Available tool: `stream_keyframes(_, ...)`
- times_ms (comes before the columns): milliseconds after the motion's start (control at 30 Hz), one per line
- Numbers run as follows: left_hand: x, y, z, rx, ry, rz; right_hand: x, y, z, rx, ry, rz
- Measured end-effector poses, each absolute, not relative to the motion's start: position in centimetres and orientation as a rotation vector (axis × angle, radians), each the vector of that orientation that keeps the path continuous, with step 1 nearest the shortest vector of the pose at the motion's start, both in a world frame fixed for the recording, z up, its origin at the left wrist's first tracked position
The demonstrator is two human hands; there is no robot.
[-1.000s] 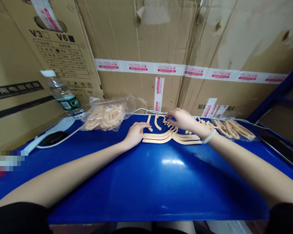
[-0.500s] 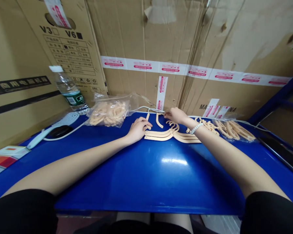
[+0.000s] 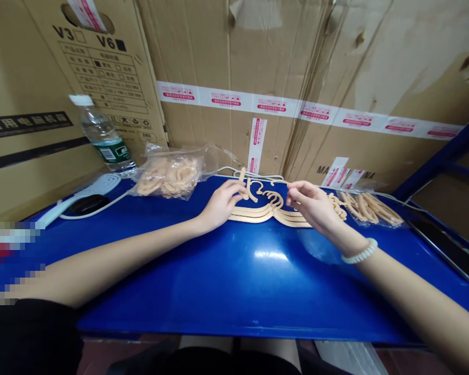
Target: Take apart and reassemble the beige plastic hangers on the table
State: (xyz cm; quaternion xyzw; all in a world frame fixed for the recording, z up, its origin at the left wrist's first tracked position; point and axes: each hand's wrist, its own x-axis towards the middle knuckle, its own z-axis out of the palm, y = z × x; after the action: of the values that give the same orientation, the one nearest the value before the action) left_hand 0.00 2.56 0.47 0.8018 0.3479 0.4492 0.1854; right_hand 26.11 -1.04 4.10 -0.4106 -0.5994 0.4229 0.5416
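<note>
My left hand (image 3: 222, 204) pinches a beige plastic hanger arm (image 3: 242, 176), which stands up from the fingertips. The fingers of my right hand (image 3: 310, 200) are closed on the end of a thin beige hanger hook (image 3: 277, 182), its curved tip pointing left. Between and below the hands, several beige folding hangers (image 3: 254, 213) lie stacked on the blue table, arms spread and hooks toward the back. A curved loose arm (image 3: 251, 191) and another hook (image 3: 260, 188) rest just behind them. Part of the right side of the stack is hidden by my right hand.
On the left stand a water bottle (image 3: 108, 148), a clear bag of beige parts (image 3: 168, 177), a light-blue hairbrush (image 3: 97, 186) and a black mouse (image 3: 89, 204). To the right lie loose hooks (image 3: 337, 207), bagged arms (image 3: 369, 208) and a black phone-like slab (image 3: 447, 247). Cardboard boxes (image 3: 219, 135) wall the back.
My right hand has moved right and nearer to me, now with a hook in its fingers. My left hand has raised the hanger arm a little. The view has shifted slightly.
</note>
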Motion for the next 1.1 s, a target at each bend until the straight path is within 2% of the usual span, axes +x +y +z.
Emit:
stream_keyframes(200, 2.0, -2.3, 1.3, 1.968, 0.557, 1.152, 24.3, -5.1, 2.1, -0.915, -1.16, 1.241)
stream_keyframes(733, 2.9, -3.6, -1.3, 1.457, 0.652, 1.164, 23.4, -6.4, 0.3, -0.983, -1.066, 1.427)
stream_keyframes(1100, 2.5, -3.4, -1.3, 1.641, 0.763, 1.09, 24.8, -5.4, 0.5, -0.976, -1.141, 1.729)
